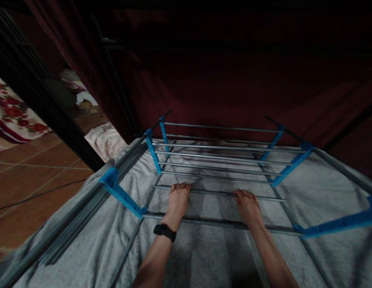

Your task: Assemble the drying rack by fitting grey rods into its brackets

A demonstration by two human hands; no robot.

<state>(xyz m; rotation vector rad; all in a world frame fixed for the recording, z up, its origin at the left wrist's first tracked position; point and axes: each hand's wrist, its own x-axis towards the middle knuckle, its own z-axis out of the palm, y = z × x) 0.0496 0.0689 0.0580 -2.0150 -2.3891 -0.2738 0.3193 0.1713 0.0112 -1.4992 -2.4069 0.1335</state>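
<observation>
A thin grey metal rod (212, 192) runs crosswise in front of me, over the long side rails of a rack frame. My left hand (179, 198), with a dark band on the wrist, has its fingers curled over the rod near its left end. Farther right, my right hand (247, 202) grips the same rod. Blue plastic brackets (125, 198) join the frame's tubes at both sides. A thicker crossbar (210, 222) passes beneath my forearms, between the two nearest brackets. Beyond my hands, several thin rods (216, 164) span the blue brackets.
Several loose grey rods (92, 214) lie bundled along the left side. The frame rests on a wrinkled grey blanket (95, 256). Dark red curtain fabric (218, 92) hangs behind. At left are a tiled floor (38, 176) and a flowered cloth (16, 112).
</observation>
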